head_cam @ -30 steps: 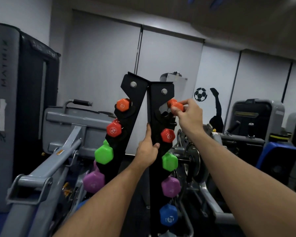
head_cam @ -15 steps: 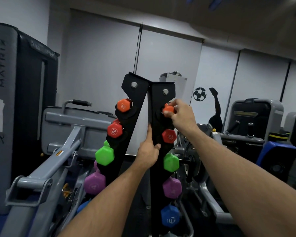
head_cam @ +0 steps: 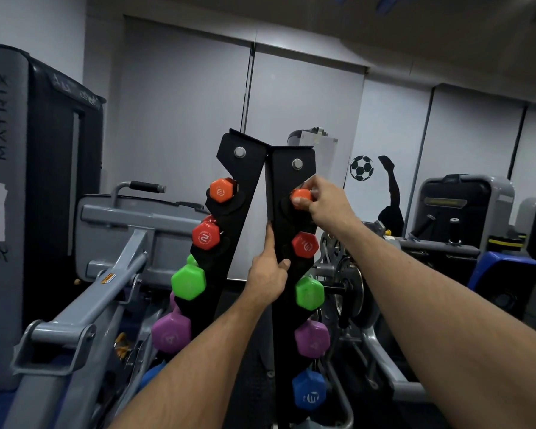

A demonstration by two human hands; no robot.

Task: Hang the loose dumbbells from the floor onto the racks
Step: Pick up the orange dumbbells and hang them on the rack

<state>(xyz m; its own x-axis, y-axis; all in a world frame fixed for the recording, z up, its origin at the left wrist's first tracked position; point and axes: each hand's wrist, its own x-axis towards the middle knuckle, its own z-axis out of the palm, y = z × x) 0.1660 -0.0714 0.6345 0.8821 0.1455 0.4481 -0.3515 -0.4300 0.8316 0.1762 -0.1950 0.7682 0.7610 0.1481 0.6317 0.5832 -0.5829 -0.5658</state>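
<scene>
The small orange dumbbell (head_cam: pixel 300 195) is at the top slot of the right panel of the black rack (head_cam: pixel 287 212), at about 1 o'clock from the middle of the view. The right hand (head_cam: pixel 325 201) holds it, with fingers and thumb curled around its end, and the dumbbell touches the rack panel. I cannot tell if it already sits fully in the slot.

The left hand (head_cam: pixel 268 278) grips the inner edge of the same panel, lower, near the middle of the view. Its index finger is stretched up along the edge and the other fingers wrap around it.

Under the held dumbbell, on the right panel, hang a red dumbbell (head_cam: pixel 304 245), a green dumbbell (head_cam: pixel 309 293), a purple dumbbell (head_cam: pixel 311 339) and a blue dumbbell (head_cam: pixel 309 393), one below the other toward 6 o'clock. The left panel carries another orange one (head_cam: pixel 222 190) at its top, then red (head_cam: pixel 205 236), green (head_cam: pixel 188 281) and purple (head_cam: pixel 167 334) going down toward 7 o'clock.

At 9 o'clock stands a grey gym machine (head_cam: pixel 106 292) with a tall column marked MATRIX (head_cam: pixel 2 116). At 3 o'clock, on the wall, is a football sticker (head_cam: pixel 361 168).
</scene>
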